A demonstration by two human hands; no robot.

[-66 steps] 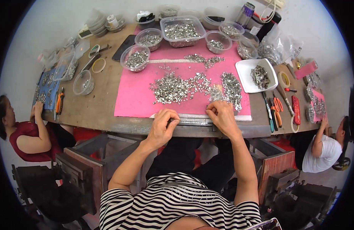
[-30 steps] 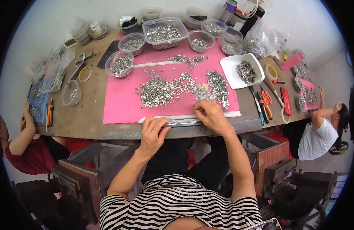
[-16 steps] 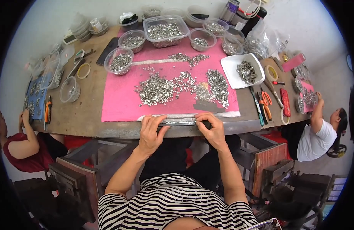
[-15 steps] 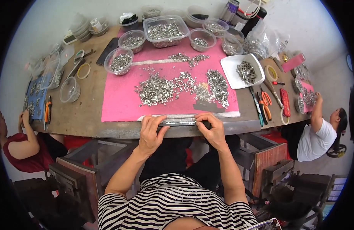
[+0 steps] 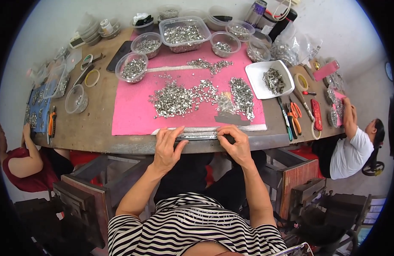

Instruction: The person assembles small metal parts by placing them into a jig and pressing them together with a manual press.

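At the table's front edge lies a narrow dark bar with a silvery strip (image 5: 199, 136) along it. My left hand (image 5: 167, 146) pinches its left end between thumb and fingers. The right end is gripped by my right hand (image 5: 234, 144), thumb and forefinger together. Just beyond the bar is the pale folded edge of a pink cloth mat (image 5: 135, 115). Small shiny metal pieces form a big pile (image 5: 173, 100) on the mat, with a narrower pile (image 5: 242, 98) to its right. Between them lie fine pieces (image 5: 225, 103) above a flat grey piece (image 5: 232, 119).
Clear tubs of metal pieces, among them a square tub (image 5: 184, 36), stand behind the mat. A white tray (image 5: 254, 81) sits right, near orange-handled pliers (image 5: 295, 115) and a red-handled tool (image 5: 316, 114). Co-workers sit left (image 5: 28, 164) and right (image 5: 354, 149).
Both my hands stay in almost the same place on the bar. The co-worker on the right has drawn a hand down and nearer. The view has shifted very slightly.
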